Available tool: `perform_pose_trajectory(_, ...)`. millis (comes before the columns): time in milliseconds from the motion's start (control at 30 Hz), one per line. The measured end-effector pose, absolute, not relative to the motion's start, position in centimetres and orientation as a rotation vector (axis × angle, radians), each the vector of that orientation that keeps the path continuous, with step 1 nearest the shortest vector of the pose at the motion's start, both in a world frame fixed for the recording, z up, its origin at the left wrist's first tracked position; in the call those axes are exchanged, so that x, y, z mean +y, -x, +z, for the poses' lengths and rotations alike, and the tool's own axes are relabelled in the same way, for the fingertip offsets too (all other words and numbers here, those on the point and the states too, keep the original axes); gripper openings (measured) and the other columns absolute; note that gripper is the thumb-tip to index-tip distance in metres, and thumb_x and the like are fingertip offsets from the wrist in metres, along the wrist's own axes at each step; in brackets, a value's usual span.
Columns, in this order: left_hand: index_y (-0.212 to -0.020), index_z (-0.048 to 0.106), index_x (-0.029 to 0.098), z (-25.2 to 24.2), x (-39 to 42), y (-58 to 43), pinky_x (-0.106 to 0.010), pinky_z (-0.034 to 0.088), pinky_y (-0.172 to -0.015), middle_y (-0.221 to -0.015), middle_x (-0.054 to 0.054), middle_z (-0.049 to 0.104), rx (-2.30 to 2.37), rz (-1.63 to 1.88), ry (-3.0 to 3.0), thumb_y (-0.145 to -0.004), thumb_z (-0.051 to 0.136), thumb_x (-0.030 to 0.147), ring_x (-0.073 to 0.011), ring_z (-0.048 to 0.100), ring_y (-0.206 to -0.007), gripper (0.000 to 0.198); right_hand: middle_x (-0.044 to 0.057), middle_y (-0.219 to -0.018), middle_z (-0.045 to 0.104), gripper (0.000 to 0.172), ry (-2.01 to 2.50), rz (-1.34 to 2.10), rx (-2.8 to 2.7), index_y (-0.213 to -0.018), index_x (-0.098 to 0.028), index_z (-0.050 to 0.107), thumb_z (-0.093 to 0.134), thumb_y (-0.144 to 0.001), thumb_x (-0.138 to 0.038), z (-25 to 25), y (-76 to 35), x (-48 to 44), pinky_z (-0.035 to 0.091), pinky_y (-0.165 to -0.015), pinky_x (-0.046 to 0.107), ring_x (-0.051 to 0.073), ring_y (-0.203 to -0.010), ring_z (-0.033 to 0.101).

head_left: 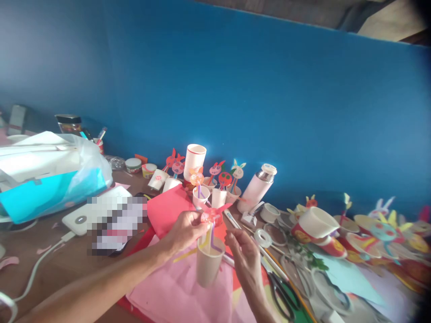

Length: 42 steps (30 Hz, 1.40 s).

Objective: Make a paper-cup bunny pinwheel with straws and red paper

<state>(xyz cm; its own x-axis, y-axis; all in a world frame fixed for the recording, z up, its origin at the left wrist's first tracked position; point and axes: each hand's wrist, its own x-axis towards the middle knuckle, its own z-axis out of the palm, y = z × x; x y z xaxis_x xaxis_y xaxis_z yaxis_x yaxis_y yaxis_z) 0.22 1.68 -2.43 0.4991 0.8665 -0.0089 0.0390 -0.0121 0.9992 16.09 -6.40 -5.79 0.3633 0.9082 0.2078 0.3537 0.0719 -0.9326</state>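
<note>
My left hand pinches the edge of a red paper rabbit head with long pointed ears. Below the head, purple and yellow straw-like legs reach down into a white paper cup. The cup appears upright over pink paper. Just right of the cup, my right hand is loosely curled with its fingers bent, apart from the rabbit head; I see nothing in it. Behind the cup stand finished-looking paper animals in cups, among them an orange one and a red one.
Scissors, a tape roll and pencils lie at right. Farther right are several decorated cups. A pink thermos stands by the blue wall. Left are a phone, a white power bank and a plastic bag.
</note>
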Motion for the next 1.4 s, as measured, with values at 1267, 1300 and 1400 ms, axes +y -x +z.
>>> perform_pose_trajectory(1267,-0.076,0.064,0.012,-1.8,2.3,0.5,-0.029,0.043,-0.073,-0.075,-0.004,0.063,0.748,0.87,-1.343,-0.068,0.056,0.029,-0.018,0.056,-0.074,0.02,-0.005,-0.056,0.055,0.006,1.468,-0.129,-1.902,-0.08,-0.02,0.056,0.051,-0.084,-0.019,-4.0,-14.4,-7.9,0.032,-0.071,0.03,0.011,-0.051,0.051)
perform_pose_trajectory(1300,-0.077,0.065,0.012,-1.6,2.4,0.7,-0.029,0.042,-0.072,-0.075,-0.004,0.062,0.728,0.87,-1.374,-0.068,0.055,0.029,-0.0178,0.055,-0.074,0.021,-0.005,-0.055,0.053,0.007,1.475,-0.088,-1.888,-0.078,-0.021,0.056,0.052,-0.084,-0.021,-3.8,-14.6,-8.0,0.033,-0.07,0.029,0.011,-0.051,0.05)
perform_pose_trajectory(1400,-0.085,0.065,0.013,-0.9,2.4,1.2,-0.028,0.041,-0.073,-0.079,-0.005,0.063,0.676,0.885,-1.399,-0.07,0.052,0.029,-0.0174,0.053,-0.076,0.026,-0.003,-0.056,0.054,0.014,1.499,0.082,-1.798,-0.072,-0.021,0.057,0.052,-0.084,-0.028,-3.2,-15.4,-8.1,0.035,-0.065,0.028,0.013,-0.056,0.05)
